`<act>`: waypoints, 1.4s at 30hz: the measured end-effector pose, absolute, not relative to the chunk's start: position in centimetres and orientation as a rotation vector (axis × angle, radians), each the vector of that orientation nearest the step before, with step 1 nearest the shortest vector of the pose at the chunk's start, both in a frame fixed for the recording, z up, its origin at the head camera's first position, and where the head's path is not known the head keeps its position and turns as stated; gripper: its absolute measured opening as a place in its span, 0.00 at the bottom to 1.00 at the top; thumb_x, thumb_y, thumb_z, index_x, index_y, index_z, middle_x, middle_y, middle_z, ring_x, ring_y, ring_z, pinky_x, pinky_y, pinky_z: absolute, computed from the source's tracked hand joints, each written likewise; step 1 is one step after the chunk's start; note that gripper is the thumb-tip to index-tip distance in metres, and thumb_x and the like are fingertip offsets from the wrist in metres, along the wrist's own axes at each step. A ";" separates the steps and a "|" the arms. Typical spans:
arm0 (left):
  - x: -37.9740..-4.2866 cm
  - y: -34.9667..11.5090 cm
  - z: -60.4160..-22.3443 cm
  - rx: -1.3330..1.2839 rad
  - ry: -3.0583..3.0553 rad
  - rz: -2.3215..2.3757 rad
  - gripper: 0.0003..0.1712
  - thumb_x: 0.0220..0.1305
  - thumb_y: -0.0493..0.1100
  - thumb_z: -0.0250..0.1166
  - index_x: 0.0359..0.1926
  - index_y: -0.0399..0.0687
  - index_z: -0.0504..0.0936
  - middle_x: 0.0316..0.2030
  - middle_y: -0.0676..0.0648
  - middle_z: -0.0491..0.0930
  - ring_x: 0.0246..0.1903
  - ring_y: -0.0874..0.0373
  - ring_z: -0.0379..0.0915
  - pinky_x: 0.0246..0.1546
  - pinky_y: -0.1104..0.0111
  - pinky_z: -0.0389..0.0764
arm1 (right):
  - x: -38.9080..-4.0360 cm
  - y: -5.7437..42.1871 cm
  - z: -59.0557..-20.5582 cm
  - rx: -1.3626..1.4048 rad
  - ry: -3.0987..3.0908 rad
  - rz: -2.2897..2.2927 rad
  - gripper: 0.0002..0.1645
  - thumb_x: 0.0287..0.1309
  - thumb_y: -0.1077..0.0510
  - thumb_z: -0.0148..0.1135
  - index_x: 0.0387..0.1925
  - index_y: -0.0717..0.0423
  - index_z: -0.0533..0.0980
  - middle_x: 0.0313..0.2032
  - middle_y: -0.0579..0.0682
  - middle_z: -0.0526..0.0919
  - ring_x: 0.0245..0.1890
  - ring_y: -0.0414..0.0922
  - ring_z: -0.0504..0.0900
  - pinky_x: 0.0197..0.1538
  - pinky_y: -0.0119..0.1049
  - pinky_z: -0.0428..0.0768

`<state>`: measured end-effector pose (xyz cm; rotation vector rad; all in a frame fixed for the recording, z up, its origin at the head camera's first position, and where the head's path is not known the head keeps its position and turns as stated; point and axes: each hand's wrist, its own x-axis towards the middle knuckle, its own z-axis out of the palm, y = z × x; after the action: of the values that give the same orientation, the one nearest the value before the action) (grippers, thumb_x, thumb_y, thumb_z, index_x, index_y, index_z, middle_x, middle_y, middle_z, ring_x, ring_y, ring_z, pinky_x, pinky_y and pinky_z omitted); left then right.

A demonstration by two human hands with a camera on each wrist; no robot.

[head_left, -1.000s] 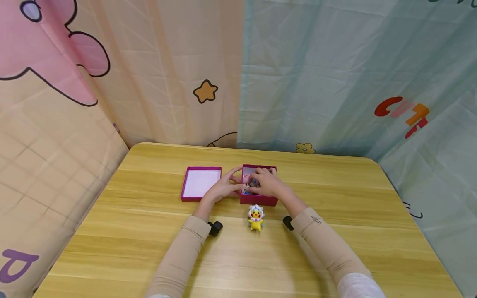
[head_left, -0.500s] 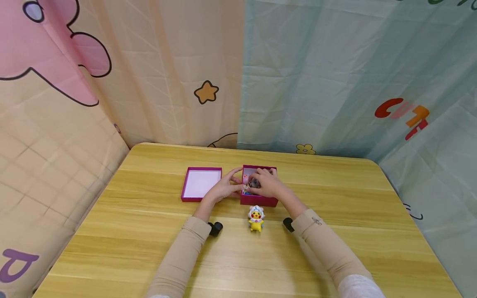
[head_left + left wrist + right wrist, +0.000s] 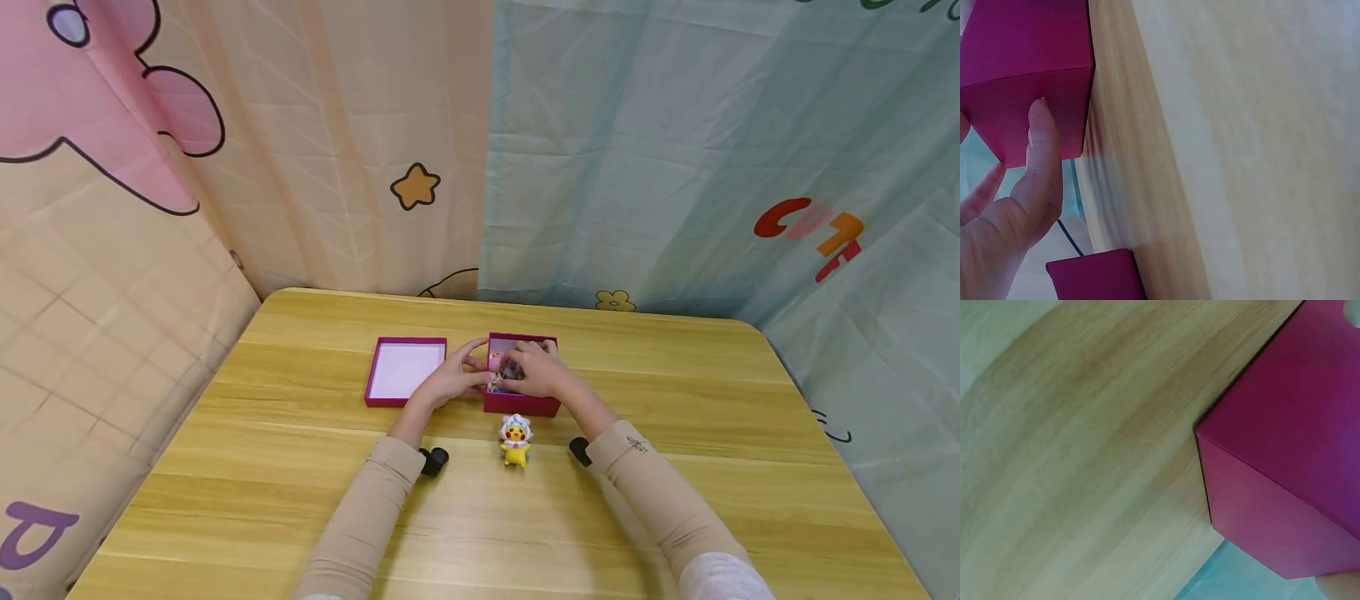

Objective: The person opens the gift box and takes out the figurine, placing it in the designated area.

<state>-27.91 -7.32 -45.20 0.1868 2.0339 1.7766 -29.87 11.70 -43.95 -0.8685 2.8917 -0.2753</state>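
Observation:
In the head view a magenta box (image 3: 521, 405) stands without its lid, small toy figures (image 3: 495, 362) inside it. My right hand (image 3: 543, 368) reaches in over the rim, its curled fingers around a small dark grey toy (image 3: 512, 370), mostly covered by the hand. Against the box's left side rests my left hand (image 3: 448, 378), thumb near the front rim. The left wrist view shows its fingertips touching the magenta wall. A yellow Pikachu figurine (image 3: 515, 442) in a white hood is on the table just in front of the box.
The box lid (image 3: 407, 369), white inside with magenta edges, lies left of the box. Both rest on a wood-grain table (image 3: 660, 500). Behind the table hangs a printed curtain (image 3: 615, 150). Black wrist cameras (image 3: 435, 461) show below both hands.
Almost nothing differs; both hands keep their places at the box. The right fingers shift very slightly over the dark grey toy.

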 end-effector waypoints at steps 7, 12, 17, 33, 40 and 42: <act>-27.7 -7.5 -44.5 0.208 1.990 1.771 0.40 0.61 0.32 0.58 0.70 0.49 0.50 0.50 0.34 0.62 0.40 0.47 0.73 0.47 0.49 0.75 | -29.8 11.6 -43.9 -0.847 2.893 -0.269 0.23 0.54 0.38 0.58 0.45 0.48 0.75 0.47 0.50 0.74 0.51 0.49 0.70 0.56 0.55 0.57; -26.8 -7.5 -42.9 0.221 1.988 1.760 0.40 0.61 0.32 0.58 0.70 0.46 0.49 0.49 0.34 0.62 0.41 0.46 0.73 0.49 0.49 0.74 | -29.7 11.7 -43.9 -0.860 2.899 -0.295 0.22 0.54 0.39 0.59 0.43 0.48 0.76 0.45 0.49 0.74 0.50 0.49 0.71 0.56 0.55 0.58; -27.1 -7.4 -43.8 0.213 2.009 1.770 0.39 0.61 0.33 0.59 0.70 0.50 0.51 0.49 0.34 0.63 0.39 0.48 0.74 0.46 0.53 0.77 | -29.8 11.7 -44.1 -0.865 2.908 -0.301 0.21 0.54 0.40 0.59 0.42 0.49 0.76 0.45 0.49 0.75 0.50 0.48 0.72 0.56 0.55 0.58; -28.0 -7.2 -45.3 0.187 2.069 1.762 0.39 0.60 0.34 0.60 0.69 0.55 0.54 0.47 0.37 0.65 0.35 0.53 0.74 0.41 0.58 0.80 | -30.0 11.5 -44.1 -0.869 2.853 -0.285 0.19 0.58 0.44 0.56 0.38 0.56 0.72 0.38 0.50 0.73 0.46 0.47 0.69 0.58 0.55 0.58; -27.9 -7.2 -45.3 0.179 2.070 1.773 0.39 0.60 0.34 0.60 0.69 0.55 0.55 0.46 0.38 0.65 0.34 0.53 0.74 0.39 0.58 0.81 | -30.1 11.3 -44.1 -0.850 2.838 -0.280 0.17 0.60 0.47 0.55 0.39 0.58 0.72 0.37 0.50 0.72 0.45 0.47 0.68 0.59 0.54 0.58; -27.9 -7.2 -45.3 0.179 2.063 1.778 0.39 0.60 0.34 0.61 0.69 0.55 0.55 0.46 0.38 0.65 0.33 0.53 0.74 0.40 0.58 0.81 | -30.1 11.3 -44.1 -0.843 2.837 -0.290 0.17 0.60 0.47 0.55 0.39 0.58 0.72 0.38 0.50 0.72 0.45 0.47 0.68 0.58 0.53 0.59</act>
<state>-27.93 -7.16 -45.29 0.1785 2.0628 1.7778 -30.13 11.31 -44.06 -0.8426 2.8375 -0.2898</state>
